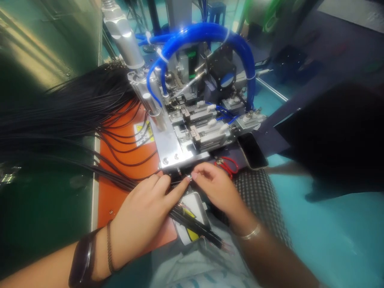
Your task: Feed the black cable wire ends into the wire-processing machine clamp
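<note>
My left hand [150,212] reaches over the orange plate at the machine's front edge, its index finger stretched toward a small shiny piece [189,177]. Its other fingers are curled, and what they hold is hidden. Thin black cables [120,180] run in from the left and pass under this hand. My right hand [216,186] meets the left fingertip there, thumb and index finger pinched close at the shiny piece; what is between them is too small to name. Below both hands lies a bundle of black cables [198,228] with stripped ends, across a white box with a yellow label.
The machine [207,134] with metal cylinders and a thick blue hose [204,31] stands ahead. A large mass of black cables [75,104] covers the left of the orange plate [114,200]. A phone [252,150] and red-handled snips [229,166] lie to the right.
</note>
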A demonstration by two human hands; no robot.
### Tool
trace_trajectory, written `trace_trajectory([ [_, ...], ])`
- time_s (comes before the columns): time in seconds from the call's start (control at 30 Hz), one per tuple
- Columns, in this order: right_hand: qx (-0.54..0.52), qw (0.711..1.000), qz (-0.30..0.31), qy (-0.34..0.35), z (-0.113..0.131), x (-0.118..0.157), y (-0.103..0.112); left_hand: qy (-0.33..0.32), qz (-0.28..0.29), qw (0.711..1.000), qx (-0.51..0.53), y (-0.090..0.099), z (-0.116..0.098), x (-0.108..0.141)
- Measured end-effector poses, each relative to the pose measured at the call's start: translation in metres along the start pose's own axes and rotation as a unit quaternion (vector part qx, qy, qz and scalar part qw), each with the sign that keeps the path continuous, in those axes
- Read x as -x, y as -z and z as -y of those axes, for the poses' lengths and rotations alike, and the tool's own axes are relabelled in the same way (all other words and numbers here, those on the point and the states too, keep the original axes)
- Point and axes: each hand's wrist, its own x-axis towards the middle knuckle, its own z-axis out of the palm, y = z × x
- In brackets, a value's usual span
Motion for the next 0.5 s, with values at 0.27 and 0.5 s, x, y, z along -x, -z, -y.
trace_trajectory([
  [0.27,-0.003,1.000,0.009,0.008,0.000,0.000,-0.002,0.010,0.000,1.000,-0.015,0.001,-0.006,0.000],
  [0.5,-0.036,0.998,0.037,-0.026,-0.008,-0.004,-0.005,0.042,0.046,0.998,-0.022,0.010,-0.015,-0.008],
])
